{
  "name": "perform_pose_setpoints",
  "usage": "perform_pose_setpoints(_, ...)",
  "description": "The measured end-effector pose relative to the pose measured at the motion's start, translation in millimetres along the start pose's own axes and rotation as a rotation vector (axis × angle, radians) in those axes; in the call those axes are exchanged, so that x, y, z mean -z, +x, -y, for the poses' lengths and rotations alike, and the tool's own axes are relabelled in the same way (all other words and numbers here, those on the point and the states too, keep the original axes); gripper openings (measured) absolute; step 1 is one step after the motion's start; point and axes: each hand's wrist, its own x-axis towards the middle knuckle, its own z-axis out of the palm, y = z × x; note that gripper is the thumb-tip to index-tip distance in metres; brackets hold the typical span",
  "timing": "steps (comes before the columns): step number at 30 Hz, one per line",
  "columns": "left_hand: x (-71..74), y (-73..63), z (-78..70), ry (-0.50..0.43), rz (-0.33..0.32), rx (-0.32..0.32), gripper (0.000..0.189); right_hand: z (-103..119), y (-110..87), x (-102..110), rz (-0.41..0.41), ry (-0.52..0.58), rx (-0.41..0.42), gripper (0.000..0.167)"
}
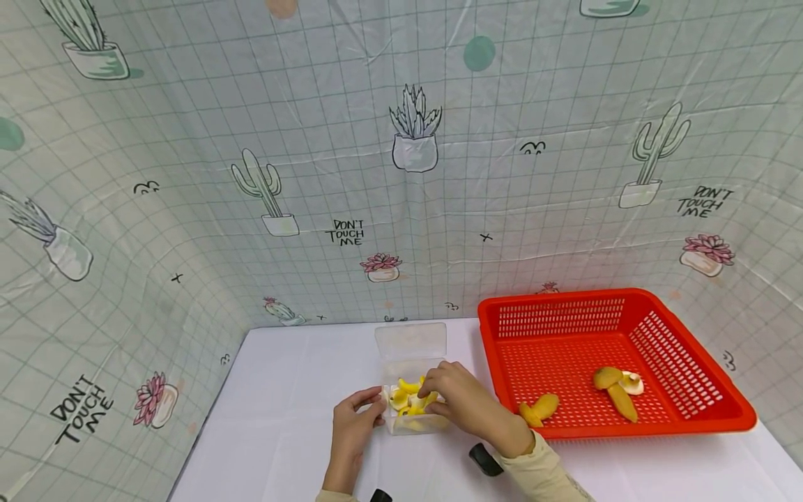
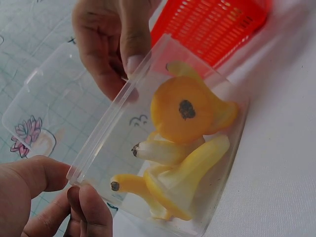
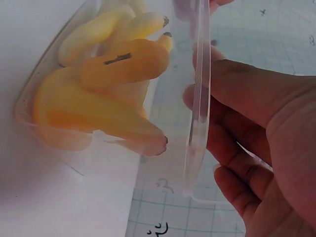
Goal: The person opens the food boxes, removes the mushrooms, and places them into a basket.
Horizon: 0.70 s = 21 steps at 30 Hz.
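- Under everything you have one white table (image 1: 282, 404), its back edge running just beyond the raised lid.
- To your right is one red basket (image 1: 564, 298), its front left corner near your right forearm.
- One clear box (image 1: 404, 426) stands ahead of you, between your hands and left of the basket, with its one lid (image 1: 410, 340) swung back toward the table's back edge (which side is longer, you can't safely judge).
- You have two hands there: your left hand (image 1: 354, 422) pinches the box's left edge between thumb and fingers; your right hand (image 1: 461, 397) bends over the right edge, and you can't tell whether it grasps anything.
- Smallest, the yellow mushrooms (image 2: 180, 106) inside the box: about five, overlapping, stems at mixed angles, nearer your right fingertips. The basket carries what look like three: one by its front left corner (image 1: 538, 410), a brown mushroom (image 1: 621, 403) farther right, and a pale mushroom (image 1: 632, 383) against that.
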Motion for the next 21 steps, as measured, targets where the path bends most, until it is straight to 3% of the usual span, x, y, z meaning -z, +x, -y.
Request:
perform_pose_setpoints(7,0.5,-0.5,0.2,-0.002,-0.004,-0.006,0.033,-2,5.9,2,0.026,0.014,0.03,0.017)
perform_pose_setpoints(15,0.1,-0.1,0.1,0.003,-0.006,-0.001,0.032,-1,13.0,4,0.111,-0.007,0.014,0.015)
perform_pose_setpoints(21,0.1,0.4,0.4,-0.004,-0.002,0.009,0.032,0,13.7,3,0.127,-0.014,0.004,0.01)
